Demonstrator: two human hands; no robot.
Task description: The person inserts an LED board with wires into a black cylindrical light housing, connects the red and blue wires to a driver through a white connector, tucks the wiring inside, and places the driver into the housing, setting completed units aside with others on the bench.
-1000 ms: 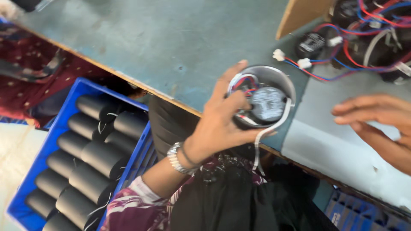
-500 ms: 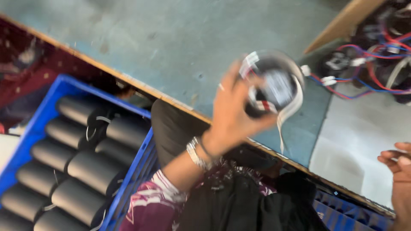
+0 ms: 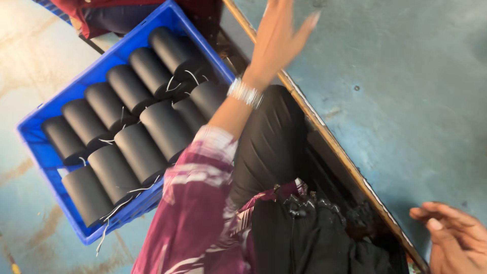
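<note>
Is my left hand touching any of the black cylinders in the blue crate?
Apart. The head view shows the left hand raised over the table edge, clear of the black cylinders in the blue crate.

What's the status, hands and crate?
Left hand raised, fingers spread, holding nothing. Right hand low at the table edge, grip unclear. Blue crate of black cylinders beside the knee, untouched. Nothing between.

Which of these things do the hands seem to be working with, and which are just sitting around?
In use:
left hand, raised, holding nothing visible
right hand, resting at the table edge
black cylinders with thin wires
blue crate holding them

Just there:
blue-grey table
floor
</note>
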